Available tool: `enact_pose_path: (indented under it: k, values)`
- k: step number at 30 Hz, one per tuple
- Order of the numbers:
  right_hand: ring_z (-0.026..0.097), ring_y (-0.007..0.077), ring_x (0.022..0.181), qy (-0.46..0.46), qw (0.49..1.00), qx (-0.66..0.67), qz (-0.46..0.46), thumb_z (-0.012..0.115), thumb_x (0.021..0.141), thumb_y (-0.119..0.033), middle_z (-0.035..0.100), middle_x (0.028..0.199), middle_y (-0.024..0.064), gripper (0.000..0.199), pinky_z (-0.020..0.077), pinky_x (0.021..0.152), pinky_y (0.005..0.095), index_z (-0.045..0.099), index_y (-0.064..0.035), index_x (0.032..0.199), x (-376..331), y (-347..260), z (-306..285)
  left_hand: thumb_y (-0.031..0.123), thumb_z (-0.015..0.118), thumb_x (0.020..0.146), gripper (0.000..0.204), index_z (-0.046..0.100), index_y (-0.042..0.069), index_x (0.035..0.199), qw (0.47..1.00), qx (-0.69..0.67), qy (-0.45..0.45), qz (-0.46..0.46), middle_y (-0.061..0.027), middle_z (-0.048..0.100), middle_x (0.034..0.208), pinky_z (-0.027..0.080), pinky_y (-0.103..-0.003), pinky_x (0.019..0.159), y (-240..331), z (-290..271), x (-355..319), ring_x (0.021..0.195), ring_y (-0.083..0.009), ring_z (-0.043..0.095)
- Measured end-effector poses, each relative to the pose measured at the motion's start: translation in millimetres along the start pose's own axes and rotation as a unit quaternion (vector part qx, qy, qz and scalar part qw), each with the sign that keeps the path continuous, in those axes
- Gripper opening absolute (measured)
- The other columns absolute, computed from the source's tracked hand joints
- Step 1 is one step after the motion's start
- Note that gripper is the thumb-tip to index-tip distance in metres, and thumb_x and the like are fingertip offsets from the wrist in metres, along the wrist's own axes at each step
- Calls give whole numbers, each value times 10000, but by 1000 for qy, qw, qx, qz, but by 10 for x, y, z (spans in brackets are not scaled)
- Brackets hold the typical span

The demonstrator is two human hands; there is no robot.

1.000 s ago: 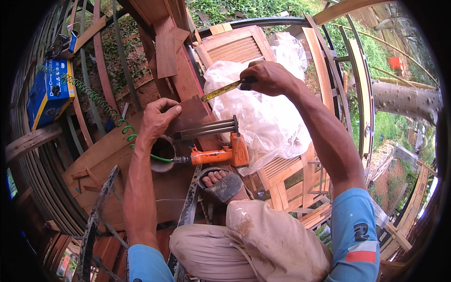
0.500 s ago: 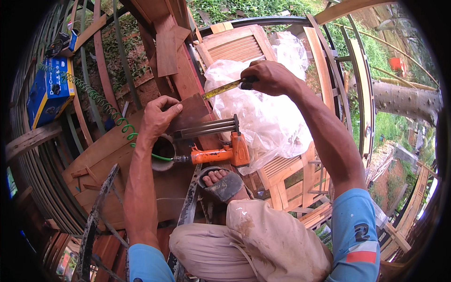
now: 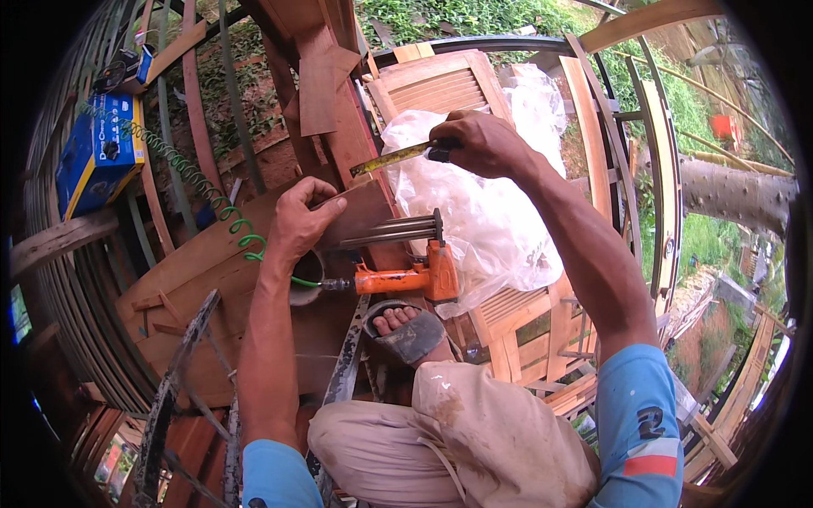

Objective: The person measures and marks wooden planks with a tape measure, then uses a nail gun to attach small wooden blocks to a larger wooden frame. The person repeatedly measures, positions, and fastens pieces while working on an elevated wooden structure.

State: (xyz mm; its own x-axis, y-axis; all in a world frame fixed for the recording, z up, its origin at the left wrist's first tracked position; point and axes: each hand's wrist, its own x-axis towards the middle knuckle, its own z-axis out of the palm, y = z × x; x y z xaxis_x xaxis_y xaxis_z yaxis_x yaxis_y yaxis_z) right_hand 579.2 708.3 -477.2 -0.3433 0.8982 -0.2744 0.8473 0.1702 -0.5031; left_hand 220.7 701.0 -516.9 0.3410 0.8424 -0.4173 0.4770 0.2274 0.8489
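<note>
So the tape measure (image 3: 391, 158) is up in the air near the middle of the work, its yellow blade pulled out a bit and angled down to the left. The right hand (image 3: 483, 142) has its fingers curled closed around the dark case. The blade's end is right by the top corner of a brown board (image 3: 360, 212); can't tell if they actually touch. The left hand (image 3: 301, 218) is at that board's left side, fingers bent, with a small gap between thumb and forefinger. Can't tell if it's gripping the board or just resting there.

Just below the board there's an orange nail gun (image 3: 439, 273) on its side, with a green hose (image 3: 306, 282) plugged into the handle and coiling off toward a blue box (image 3: 97, 161). Crumpled clear plastic (image 3: 483, 212) covers part of a slatted wooden panel (image 3: 440, 89) to the right. A foot in a black sandal (image 3: 411, 339) sits below the gun.
</note>
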Motion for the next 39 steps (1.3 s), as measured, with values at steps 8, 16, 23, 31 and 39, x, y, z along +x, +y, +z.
enact_pose_path:
  k: [8,16,23,31,39]
  values:
    - [741,386,937,-6,1000,-5,-16,771,970,-257,751,1058,171,250,566,810,499,801,-95,1158,81,-29,67,212,852,942,279,760,-12,1082,1000,-2,0,0,-26,739,888,543,-295,749,-21,40,164,818,-87,651]
    - [730,411,923,11,1000,-7,-20,750,986,-304,738,971,182,233,566,819,520,793,-88,1063,69,-9,82,234,829,963,302,819,-19,1127,1000,-1,-28,7,-39,795,938,562,-295,782,-73,4,175,863,-88,683]
    - [734,406,926,11,999,-9,-30,743,987,-311,739,982,180,234,565,811,523,799,-100,1071,87,38,84,245,823,958,326,822,-5,1168,1000,10,-26,10,-73,825,1017,575,-312,875,-71,10,184,954,-119,726]
    - [738,393,928,0,1000,-11,-14,768,967,-242,750,1032,168,223,567,808,505,805,-95,1130,68,50,71,253,821,955,345,817,-11,1177,999,-1,-33,-4,-97,832,1046,579,-321,897,-74,7,182,978,-137,741]
    - [733,382,922,6,1000,-16,-9,789,973,-278,740,994,148,218,566,795,500,806,-113,1116,55,63,53,239,810,953,328,819,-16,1160,1000,12,-14,22,-133,829,1069,586,-342,928,-77,31,143,1015,-192,769]
